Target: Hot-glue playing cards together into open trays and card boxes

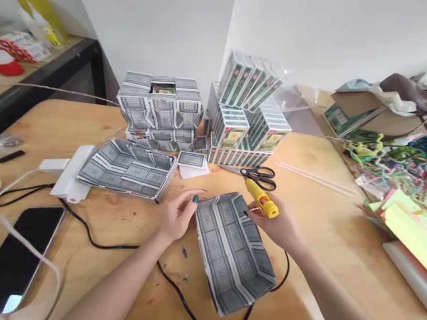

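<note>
A shallow open box made of grey-backed playing cards (221, 254) lies in front of me on the wooden table. My left hand (179, 215) is closed at its far left corner, the thumb at the wall and the other fingers partly hidden. A yellow hot glue gun (261, 198) is gripped in my right hand (276, 222), whose fingers are beside the box's right wall. Just beyond the glue gun lie black-handled scissors (259, 175). A second open playing-card box (131, 169) rests farther back on the left, by a small pile of cards (192, 161).
Stacked card structures (162, 109) and many boxed card decks (233, 130) stand at the back. Glue sticks (315, 178) lie on the right, near a heap of colourful strings (405, 170). A phone (16, 256), a power strip (74, 174) and black cable (181, 297) occupy the left and front.
</note>
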Action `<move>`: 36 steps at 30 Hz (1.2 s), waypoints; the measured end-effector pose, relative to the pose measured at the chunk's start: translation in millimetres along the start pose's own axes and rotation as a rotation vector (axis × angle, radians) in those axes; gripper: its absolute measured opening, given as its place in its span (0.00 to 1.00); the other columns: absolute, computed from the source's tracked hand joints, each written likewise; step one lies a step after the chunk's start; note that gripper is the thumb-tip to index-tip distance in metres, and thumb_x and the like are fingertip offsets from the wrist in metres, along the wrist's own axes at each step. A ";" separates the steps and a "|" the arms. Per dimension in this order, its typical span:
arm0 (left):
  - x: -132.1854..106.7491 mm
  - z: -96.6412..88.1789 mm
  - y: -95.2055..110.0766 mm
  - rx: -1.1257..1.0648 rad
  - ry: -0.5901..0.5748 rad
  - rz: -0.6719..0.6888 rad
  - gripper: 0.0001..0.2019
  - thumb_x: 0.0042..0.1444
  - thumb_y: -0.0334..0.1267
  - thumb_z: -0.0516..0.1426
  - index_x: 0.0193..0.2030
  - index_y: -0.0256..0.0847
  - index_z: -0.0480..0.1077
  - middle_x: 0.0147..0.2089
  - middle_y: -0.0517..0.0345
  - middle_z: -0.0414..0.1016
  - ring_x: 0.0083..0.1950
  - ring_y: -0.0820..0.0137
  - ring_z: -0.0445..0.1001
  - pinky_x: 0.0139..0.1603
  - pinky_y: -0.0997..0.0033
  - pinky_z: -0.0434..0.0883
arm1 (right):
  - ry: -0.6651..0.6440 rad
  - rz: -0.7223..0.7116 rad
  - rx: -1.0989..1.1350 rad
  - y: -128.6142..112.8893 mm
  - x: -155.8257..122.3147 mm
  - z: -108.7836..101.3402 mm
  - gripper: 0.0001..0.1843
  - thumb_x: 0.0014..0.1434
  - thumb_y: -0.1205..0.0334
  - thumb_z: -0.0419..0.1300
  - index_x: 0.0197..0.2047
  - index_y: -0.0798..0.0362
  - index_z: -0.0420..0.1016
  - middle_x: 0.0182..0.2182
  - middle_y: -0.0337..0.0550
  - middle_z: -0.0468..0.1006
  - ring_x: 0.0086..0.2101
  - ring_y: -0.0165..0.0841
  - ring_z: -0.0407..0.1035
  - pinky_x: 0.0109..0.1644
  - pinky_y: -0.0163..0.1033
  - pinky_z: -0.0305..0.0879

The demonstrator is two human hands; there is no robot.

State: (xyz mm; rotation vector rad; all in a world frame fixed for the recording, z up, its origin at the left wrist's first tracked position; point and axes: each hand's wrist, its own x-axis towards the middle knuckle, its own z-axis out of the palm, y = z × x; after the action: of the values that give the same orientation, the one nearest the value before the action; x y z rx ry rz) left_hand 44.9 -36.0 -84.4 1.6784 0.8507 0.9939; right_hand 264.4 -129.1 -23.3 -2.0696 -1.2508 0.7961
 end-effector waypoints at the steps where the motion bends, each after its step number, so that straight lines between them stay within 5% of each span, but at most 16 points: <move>1: -0.4 -0.1 -0.4 -0.027 0.033 -0.012 0.14 0.59 0.40 0.49 0.43 0.36 0.72 0.31 0.55 0.78 0.35 0.67 0.77 0.41 0.69 0.71 | -0.004 -0.017 -0.013 -0.1 3.7 0.2 0.07 0.47 0.60 0.59 0.32 0.51 0.67 0.30 0.41 0.78 0.29 0.35 0.74 0.32 0.36 0.65; 5: 0.3 2.2 1.4 -0.047 0.013 -0.105 0.15 0.60 0.42 0.48 0.39 0.36 0.73 0.20 0.61 0.72 0.26 0.70 0.73 0.35 0.71 0.71 | 0.010 -0.178 -0.153 -8.4 17.7 -0.6 0.04 0.49 0.60 0.57 0.29 0.51 0.68 0.26 0.39 0.76 0.28 0.33 0.71 0.32 0.36 0.63; 8: 3.2 4.3 5.1 -0.007 -0.098 -0.122 0.12 0.56 0.39 0.53 0.42 0.37 0.72 0.33 0.55 0.76 0.34 0.68 0.75 0.35 0.71 0.71 | -0.016 -0.301 -0.166 -17.9 24.3 3.9 0.04 0.51 0.61 0.56 0.30 0.51 0.68 0.27 0.39 0.76 0.28 0.32 0.69 0.31 0.35 0.61; 13: 9.0 2.9 10.0 -0.021 -0.152 -0.047 0.17 0.51 0.33 0.56 0.50 0.40 0.68 0.51 0.49 0.71 0.51 0.64 0.72 0.50 0.63 0.70 | 0.002 -0.402 -0.222 -27.6 27.5 17.8 0.05 0.51 0.63 0.56 0.27 0.50 0.62 0.21 0.35 0.69 0.23 0.30 0.64 0.27 0.32 0.55; 36: 8.9 5.5 5.7 0.032 -0.200 -0.062 0.19 0.50 0.27 0.51 0.49 0.39 0.69 0.51 0.53 0.74 0.49 0.65 0.73 0.51 0.65 0.69 | 0.018 -0.402 -0.286 -13.8 26.3 12.4 0.07 0.53 0.59 0.58 0.29 0.50 0.62 0.22 0.36 0.70 0.23 0.30 0.64 0.26 0.33 0.54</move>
State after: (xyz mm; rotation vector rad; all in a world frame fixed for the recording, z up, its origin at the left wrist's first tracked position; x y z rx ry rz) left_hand 54.1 -32.0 -78.0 1.7359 0.7838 0.7591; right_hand 257.6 -97.8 -26.1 -1.9291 -1.7800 0.4327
